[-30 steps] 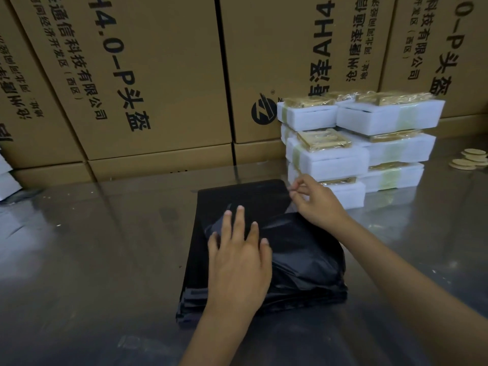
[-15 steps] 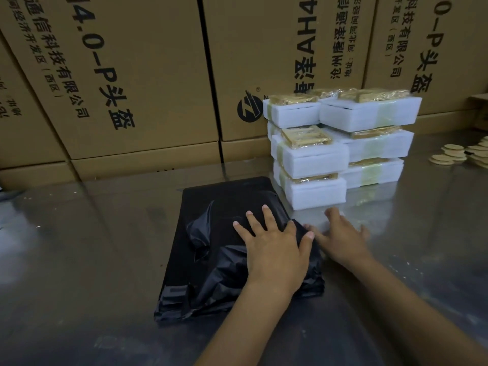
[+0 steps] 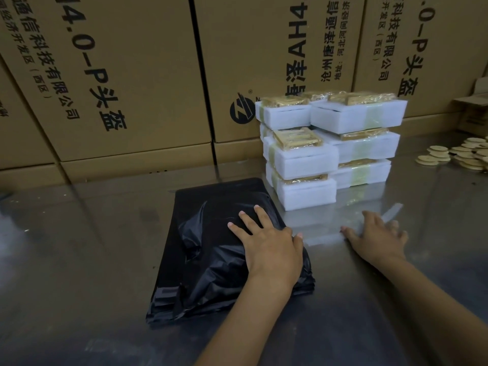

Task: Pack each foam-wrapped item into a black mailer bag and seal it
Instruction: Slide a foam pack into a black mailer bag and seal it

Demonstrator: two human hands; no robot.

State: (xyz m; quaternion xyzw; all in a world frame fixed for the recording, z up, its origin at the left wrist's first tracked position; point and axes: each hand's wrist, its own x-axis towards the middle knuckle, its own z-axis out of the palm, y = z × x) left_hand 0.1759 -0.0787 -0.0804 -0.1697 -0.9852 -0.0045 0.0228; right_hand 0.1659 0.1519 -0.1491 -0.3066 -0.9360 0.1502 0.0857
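Black mailer bag [image 3: 211, 249], white foam blocks [image 3: 306, 159] with yellowish tape, brown black-printed cartons [image 3: 126, 75].

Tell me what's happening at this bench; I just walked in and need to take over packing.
A person is packing foam-wrapped items into black mailer bags. The left hand presses flat on a filled, crumpled bag lying atop the pile of bags. The right hand rests open on the metal table beside it, holding nothing. The white foam-wrapped items sit stacked just behind, in front of cardboard cartons.
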